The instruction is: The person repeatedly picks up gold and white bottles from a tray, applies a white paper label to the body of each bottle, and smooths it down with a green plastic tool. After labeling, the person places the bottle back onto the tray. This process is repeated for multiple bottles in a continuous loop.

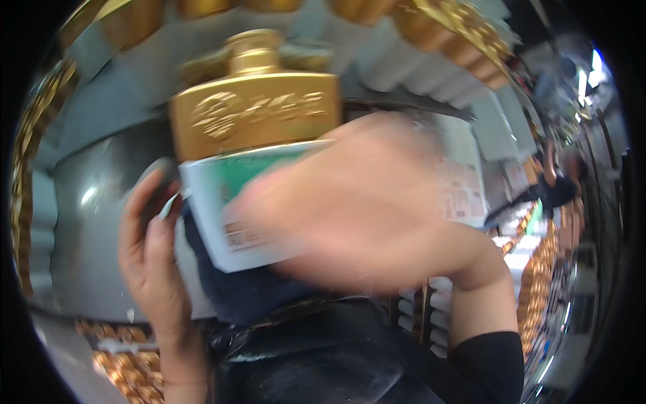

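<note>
A flat bottle (255,118) with a gold embossed shoulder, a gold neck and a white lower body lies before me, its neck pointing away. Green and printed writing show on its white face. My right hand (353,202), blurred by motion, passes over that face and hides much of it; its fingertips are not clear. Beside the bottle's left edge is my left hand (151,237), fingers curled, with a grey cover on one fingertip. At its thumb a pale pointed sliver (169,204) shows, either a nail or a scrap. Dark blue cloth (242,293) lies beneath the bottle.
White sheets with printing (462,197) lie right of my hand. Gold-and-white bottles (368,55) stand around the far edge of the grey work surface (101,202). Several gold caps (131,373) sit at lower left. Another person (557,187) is at the far right.
</note>
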A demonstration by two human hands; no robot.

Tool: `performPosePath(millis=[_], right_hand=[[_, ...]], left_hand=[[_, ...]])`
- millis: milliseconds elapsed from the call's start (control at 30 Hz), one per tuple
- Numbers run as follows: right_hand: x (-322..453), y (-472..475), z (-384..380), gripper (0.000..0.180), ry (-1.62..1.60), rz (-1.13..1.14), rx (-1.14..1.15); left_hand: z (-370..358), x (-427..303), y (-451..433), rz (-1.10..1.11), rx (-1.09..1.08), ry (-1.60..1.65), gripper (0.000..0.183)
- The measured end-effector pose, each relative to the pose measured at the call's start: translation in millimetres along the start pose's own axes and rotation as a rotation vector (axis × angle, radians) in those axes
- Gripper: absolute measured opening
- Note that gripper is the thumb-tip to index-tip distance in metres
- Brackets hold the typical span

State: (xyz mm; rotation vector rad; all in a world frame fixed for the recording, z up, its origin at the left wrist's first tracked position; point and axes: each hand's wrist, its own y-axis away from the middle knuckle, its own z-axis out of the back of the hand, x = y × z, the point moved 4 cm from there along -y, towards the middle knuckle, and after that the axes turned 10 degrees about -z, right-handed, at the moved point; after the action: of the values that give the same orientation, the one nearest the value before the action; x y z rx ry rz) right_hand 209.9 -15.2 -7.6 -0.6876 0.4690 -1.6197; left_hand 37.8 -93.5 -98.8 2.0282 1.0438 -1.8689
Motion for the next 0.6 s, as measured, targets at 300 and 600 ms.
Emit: performPosePath(millis=[300,600], right_hand=[[2.0,-7.3,-30.7,0.022,-0.128,-0.019,-0.358],[-109.9,200.4,108.2,0.023,-0.784,-1.476,-0.106]], left_hand=[[33.3,2.4,5.1,0.061,0.015,0.075,0.042],[24.5,18.4,-9.0,0.110,-0.051,-0.022,0.040]])
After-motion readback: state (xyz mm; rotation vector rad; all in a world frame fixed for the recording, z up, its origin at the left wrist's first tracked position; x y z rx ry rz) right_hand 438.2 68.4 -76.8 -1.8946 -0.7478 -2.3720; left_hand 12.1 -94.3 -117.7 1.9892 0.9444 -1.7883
